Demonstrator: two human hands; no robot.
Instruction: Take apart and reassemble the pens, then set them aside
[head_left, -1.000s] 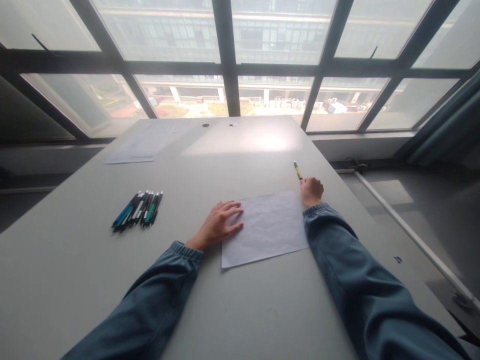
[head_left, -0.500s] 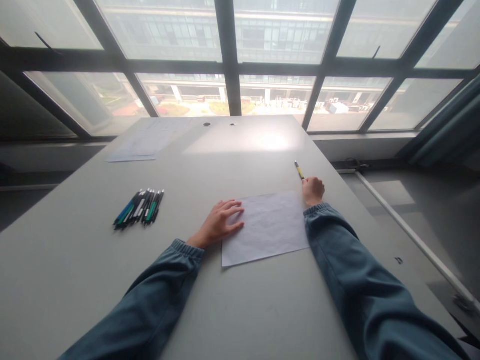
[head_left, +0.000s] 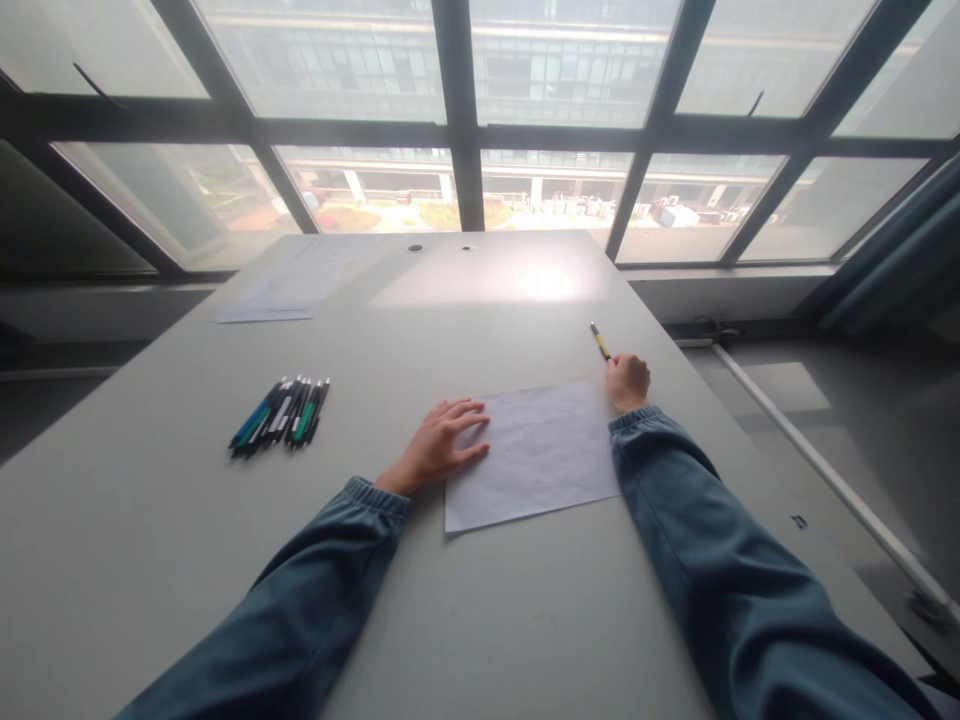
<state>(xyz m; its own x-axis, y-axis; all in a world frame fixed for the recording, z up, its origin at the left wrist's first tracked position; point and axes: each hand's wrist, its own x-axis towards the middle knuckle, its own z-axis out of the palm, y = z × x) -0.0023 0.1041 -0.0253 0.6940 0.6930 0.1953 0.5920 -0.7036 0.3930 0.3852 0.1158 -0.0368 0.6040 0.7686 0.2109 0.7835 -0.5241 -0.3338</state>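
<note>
One white, slightly crumpled sheet of paper (head_left: pixel 531 455) lies flat on the pale grey tabletop (head_left: pixel 465 620), and everything else is placed from it. Its long axis runs left to right, tilted so the right side sits a little farther from the person.

The left hand (head_left: pixel 441 448) rests palm down with fingers spread, the fingertips lying on the sheet's left edge. The right hand (head_left: pixel 628 381) sits just past the sheet's far right corner, curled closed around one slim yellow-and-black pen (head_left: pixel 599 341). The pen's long axis points away from the person and slightly left, its free end toward the windows.

Well to the left of the sheet lies a tight row of black, blue and green pens (head_left: pixel 279 416), roughly eight, too bunched to count exactly, all angled the same way. Far beyond the sheet, to the left, lie flat pale papers (head_left: pixel 289 290).
</note>
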